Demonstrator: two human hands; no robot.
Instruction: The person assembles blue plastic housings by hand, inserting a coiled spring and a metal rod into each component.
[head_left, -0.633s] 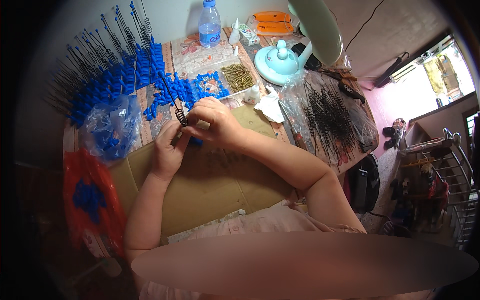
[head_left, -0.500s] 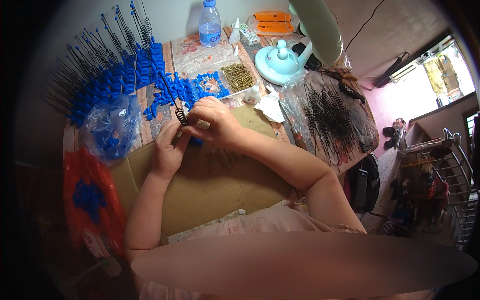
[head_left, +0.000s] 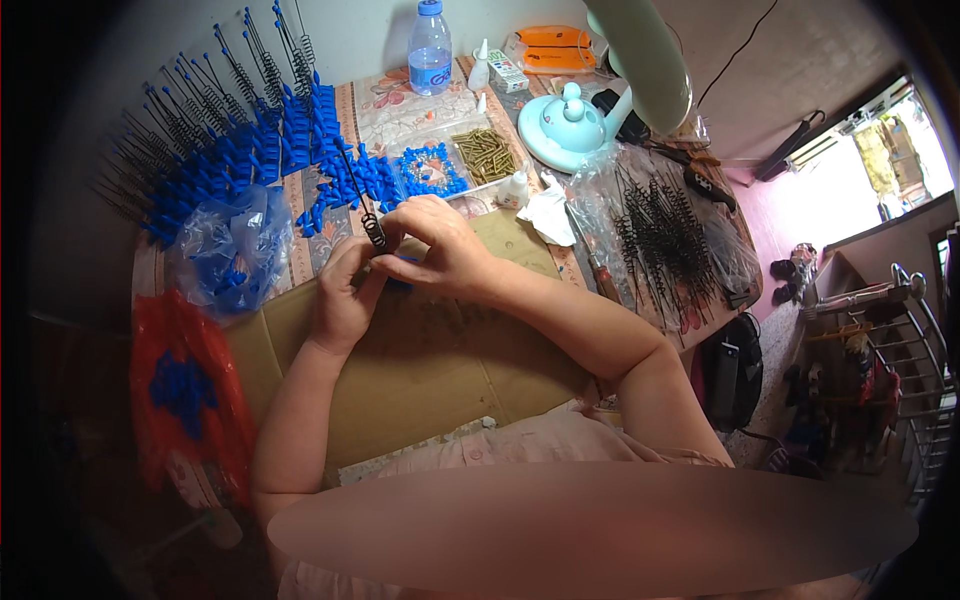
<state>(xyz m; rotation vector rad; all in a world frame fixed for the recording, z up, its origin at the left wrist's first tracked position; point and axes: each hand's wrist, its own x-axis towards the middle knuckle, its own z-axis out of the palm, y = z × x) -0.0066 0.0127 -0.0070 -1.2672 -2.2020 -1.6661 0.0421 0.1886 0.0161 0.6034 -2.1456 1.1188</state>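
Note:
Above the cardboard I hold a black wire rod with a spring coil [head_left: 373, 230] near its lower end; the thin rod leans up and to the left. My left hand [head_left: 343, 295] grips the lower end between thumb and fingers. Just to its right, my right hand [head_left: 442, 248] pinches close to the coil, thumb and fingertips together. Whatever sits at the very end of the rod is covered by my fingers. A small blue piece [head_left: 400, 286] shows partly below my right hand. Past my hands lies a heap of loose blue plastic pieces [head_left: 350, 185].
Several blue twisted pieces with upright coiled wires [head_left: 240, 140] stand at the back left. A tray of brass-coloured pins [head_left: 486, 155], a water bottle [head_left: 430, 50], a pale blue lamp base [head_left: 565, 130] and a pile of black coiled wires [head_left: 665, 235] lie beyond. Cardboard [head_left: 440, 350] covers the front.
The whole view has shifted slightly, so things sit a little further right. Both hands keep hold of the coiled wire rod, with barely any change in their grip.

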